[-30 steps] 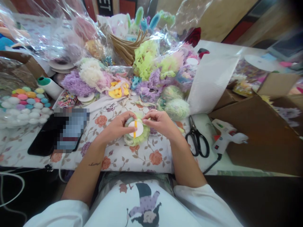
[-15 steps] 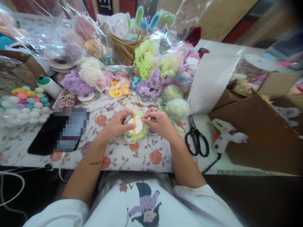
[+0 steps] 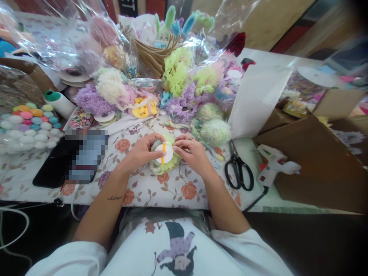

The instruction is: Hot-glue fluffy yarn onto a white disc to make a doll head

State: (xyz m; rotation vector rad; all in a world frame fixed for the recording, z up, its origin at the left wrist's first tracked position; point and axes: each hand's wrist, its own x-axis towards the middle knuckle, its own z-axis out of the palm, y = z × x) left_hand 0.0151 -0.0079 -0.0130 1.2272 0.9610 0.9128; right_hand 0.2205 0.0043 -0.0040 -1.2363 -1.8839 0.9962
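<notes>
A frilly disc (image 3: 168, 154) is clamped by left hand (image 3: 143, 151) and right hand (image 3: 193, 153), seemingly for steadiness. Scissors (image 3: 239, 170) are placed handily rightward.

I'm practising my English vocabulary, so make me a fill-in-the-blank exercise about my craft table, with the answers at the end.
The white disc is under the thumb of the ____ hand. Between the right hand and the glue gun lie the black-handled ____. The thread cone is white with a ____ top. The cloth is printed with leaves and ____.

Missing words: left; scissors; green; flowers.
</notes>
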